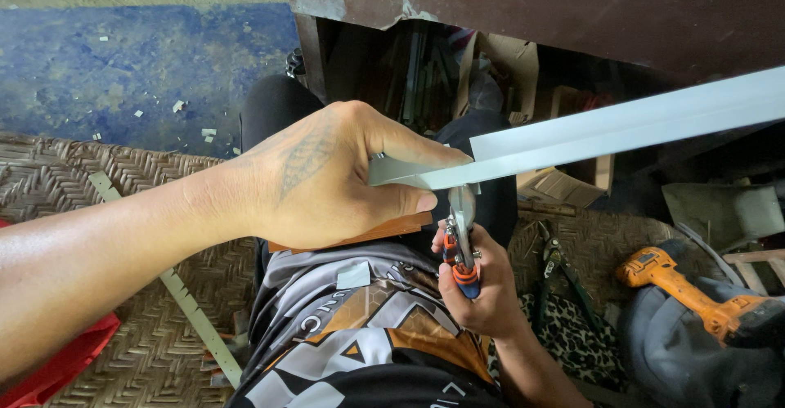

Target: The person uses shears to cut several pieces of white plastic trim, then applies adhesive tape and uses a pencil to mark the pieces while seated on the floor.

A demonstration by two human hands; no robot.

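My left hand (327, 179) grips the near end of a long pale grey metal angle strip (621, 126) that runs up and to the right out of view. My right hand (482, 289) is closed on the orange-and-blue handles of metal snips (462, 240), held below the strip. The snips' blades meet the strip's lower edge just right of my left thumb. Both hands are over my lap, above a patterned grey, orange and black shirt (368, 334).
A woven mat (106, 212) covers the floor, with a thin metal strip (192, 310) lying on it. An orange cordless drill (695, 289) rests at the right, dark pliers (556, 273) beside my leg. Cardboard boxes (503, 69) sit under a dark brown table edge (531, 7). A red object (57, 363) is at the lower left.
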